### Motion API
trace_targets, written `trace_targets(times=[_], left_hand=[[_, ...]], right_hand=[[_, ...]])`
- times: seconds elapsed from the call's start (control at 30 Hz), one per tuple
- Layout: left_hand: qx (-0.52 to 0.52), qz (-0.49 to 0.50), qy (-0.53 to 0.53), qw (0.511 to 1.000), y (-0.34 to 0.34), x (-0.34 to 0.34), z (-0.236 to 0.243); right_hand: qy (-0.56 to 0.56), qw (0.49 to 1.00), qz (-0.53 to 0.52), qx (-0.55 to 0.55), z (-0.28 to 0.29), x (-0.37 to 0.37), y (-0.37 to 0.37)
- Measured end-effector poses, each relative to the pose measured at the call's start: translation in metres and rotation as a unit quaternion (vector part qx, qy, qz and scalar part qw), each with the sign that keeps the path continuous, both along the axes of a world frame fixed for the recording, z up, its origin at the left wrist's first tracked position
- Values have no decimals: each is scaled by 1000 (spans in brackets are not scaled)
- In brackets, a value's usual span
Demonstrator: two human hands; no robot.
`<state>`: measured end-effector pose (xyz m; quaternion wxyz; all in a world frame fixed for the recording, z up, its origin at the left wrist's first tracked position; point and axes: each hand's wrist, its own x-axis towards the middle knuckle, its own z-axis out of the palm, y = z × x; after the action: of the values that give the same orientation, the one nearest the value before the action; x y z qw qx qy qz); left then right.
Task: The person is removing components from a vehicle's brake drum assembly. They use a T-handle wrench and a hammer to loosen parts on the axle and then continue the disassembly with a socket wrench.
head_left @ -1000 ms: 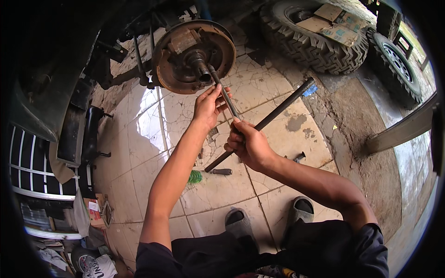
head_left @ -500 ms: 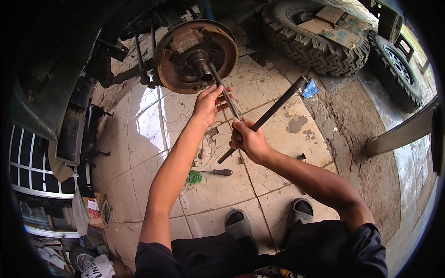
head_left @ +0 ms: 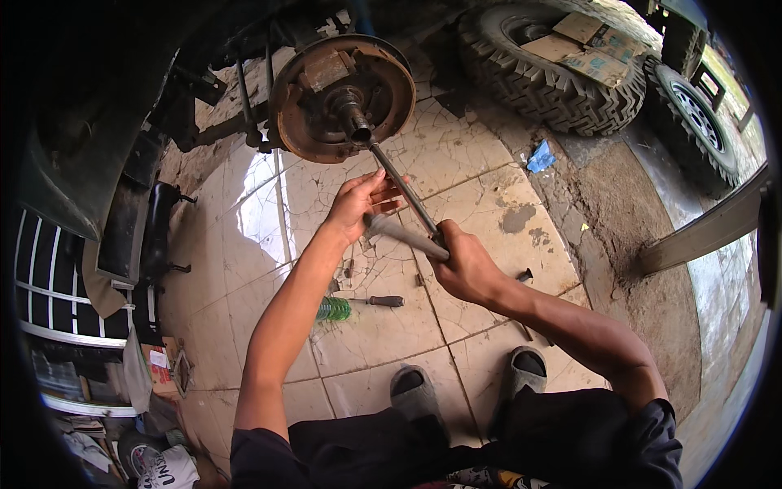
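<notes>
Here, the right hand (head_left: 466, 262) wraps its fingers around a metal rod (head_left: 413, 199), the left hand (head_left: 356, 205) beside it, fingers spread.

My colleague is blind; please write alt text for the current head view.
A person's right hand grips a metal rod and a blurred grey bar, the left hand open at the rod, before a rusty wheel hub. A screwdriver-like tool lies on cracked floor tiles; a large tire lies upper right.

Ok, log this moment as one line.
left hand: open beside rod | right hand: closed where rod and bar meet | rod: points toward hub | floor: screwdriver, green bottle
</notes>
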<state>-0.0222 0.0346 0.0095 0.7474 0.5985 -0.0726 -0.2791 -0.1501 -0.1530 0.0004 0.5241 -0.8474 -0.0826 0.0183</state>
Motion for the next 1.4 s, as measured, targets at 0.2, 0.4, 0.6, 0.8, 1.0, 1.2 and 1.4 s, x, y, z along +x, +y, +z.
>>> trace_targets(times=[0.2, 0.4, 0.6, 0.8, 1.0, 1.2, 1.4], left_hand=[[35, 77, -6, 996, -22, 0, -8], [-1, 113, -13, 994, -30, 7, -2], [6, 125, -25, 992, -32, 8, -5], [6, 92, 5, 996, -29, 14, -9], [-74, 14, 57, 996, -16, 12, -12], [-49, -1, 37, 998, -4, 6, -7], [-28, 105, 52, 993, -22, 4, -10]], right_hand=[[225, 831, 20, 509, -17, 15, 12], [209, 803, 34, 556, -17, 28, 18], [265, 636, 95, 718, -25, 37, 15], [-48, 997, -9, 67, -36, 39, 8], [-138, 913, -2, -383, -16, 41, 0], [-37, 996, 13, -82, 3, 16, -1], [230, 808, 37, 541, -17, 4, 19]])
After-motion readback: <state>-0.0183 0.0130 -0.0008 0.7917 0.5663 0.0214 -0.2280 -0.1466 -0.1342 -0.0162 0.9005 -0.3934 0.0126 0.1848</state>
